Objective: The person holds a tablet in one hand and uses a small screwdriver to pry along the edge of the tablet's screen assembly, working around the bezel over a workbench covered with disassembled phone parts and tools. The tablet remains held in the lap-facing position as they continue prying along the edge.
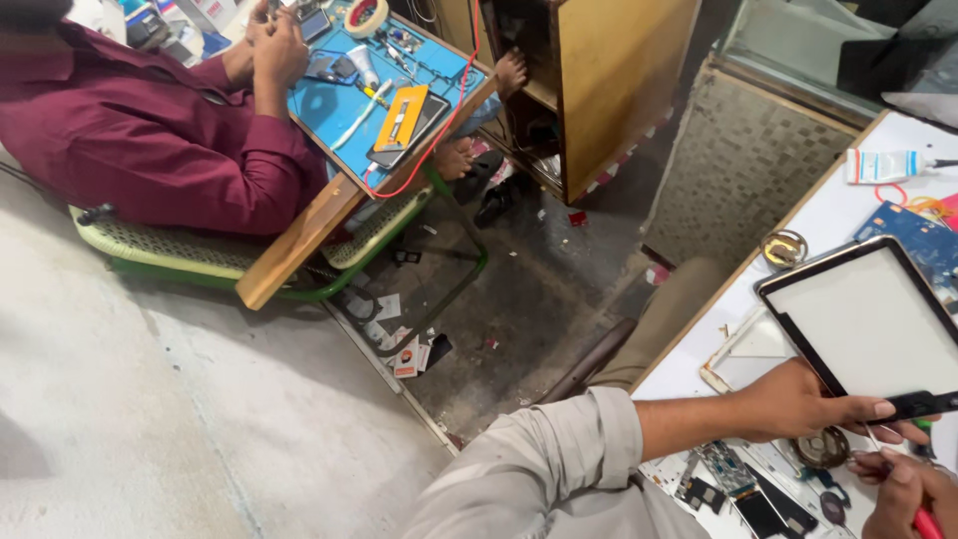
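From the head camera, the person's left hand (798, 404) reaches in from a grey rolled sleeve and lies on the white table (689, 374) at the lower right. Its grip is closed on the bottom edge of a tablet screen panel (878, 319), thumb and fingers pinching the black frame near the lower corner. The panel lies tilted on the table, a white face inside a thin black border, with its upper corner touching a blue circuit board (923, 240).

The right hand (908, 489) shows only partly at the bottom right corner. Its grip is closed around a red-handled tool (928, 521), whose thin metal tip points up toward the panel's lower edge, just beside the left hand's fingers.

Below the left wrist the table carries small phone parts: a green circuit strip (728, 469), dark flat pieces, and a round metal part (820, 447) just under the left hand. A white frame piece (733, 349) lies beside the panel's left edge. Further up are a brass-coloured ring (783, 248) near the table edge and a white tube (883, 165) lying on its side.

At the upper left a co-worker in a maroon shirt (140, 130) sits on a green chair (249, 265), both hands raised together over a second table with a blue mat (329, 105). On that mat lie an orange phone-shaped piece (399, 118), a roll of tape (366, 16) and a red wire (439, 120) that trails over the edge. The floor between the two tables is dark concrete strewn with scraps.
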The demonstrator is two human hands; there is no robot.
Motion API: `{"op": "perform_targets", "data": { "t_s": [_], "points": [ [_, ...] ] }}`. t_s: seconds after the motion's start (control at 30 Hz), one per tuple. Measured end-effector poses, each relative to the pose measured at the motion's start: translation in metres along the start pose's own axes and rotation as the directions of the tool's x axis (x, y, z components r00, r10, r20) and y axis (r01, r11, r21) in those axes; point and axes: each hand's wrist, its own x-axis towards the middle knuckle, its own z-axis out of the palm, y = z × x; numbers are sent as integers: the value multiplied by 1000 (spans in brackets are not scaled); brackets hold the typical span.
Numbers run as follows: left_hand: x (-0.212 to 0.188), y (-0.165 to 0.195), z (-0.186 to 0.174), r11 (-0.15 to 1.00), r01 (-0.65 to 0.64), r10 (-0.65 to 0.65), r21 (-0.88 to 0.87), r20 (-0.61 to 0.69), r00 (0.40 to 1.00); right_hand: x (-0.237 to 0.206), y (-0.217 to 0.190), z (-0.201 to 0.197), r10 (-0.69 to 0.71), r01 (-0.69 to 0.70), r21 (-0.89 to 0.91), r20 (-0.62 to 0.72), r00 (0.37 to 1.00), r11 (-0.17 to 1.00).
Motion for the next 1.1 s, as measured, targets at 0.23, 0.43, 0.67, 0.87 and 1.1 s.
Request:
{"op": "perform_targets", "data": {
  "t_s": [0.23,0.43,0.67,0.87,1.1],
  "points": [
    [4,-9,1,998,-29,29,-58,2,1000,9,-1,-7,65,-64,-9,63,996,998],
    [4,-1,4,987,2,13,-163,90,996,9,-19,-6,113,-113,4,84,990,994],
    [4,6,12,989,-10,18,-148,51,999,12,-37,-6,172,-174,3,132,976,985],
    [2,7,11,999,2,-2,-50,10,1000,28,-39,-22,278,-279,-26,201,939,960],
    [0,13,16,996,74,-74,-50,9,997,-21,-39,-9,-181,178,-49,-64,981,983]
  ]
}}
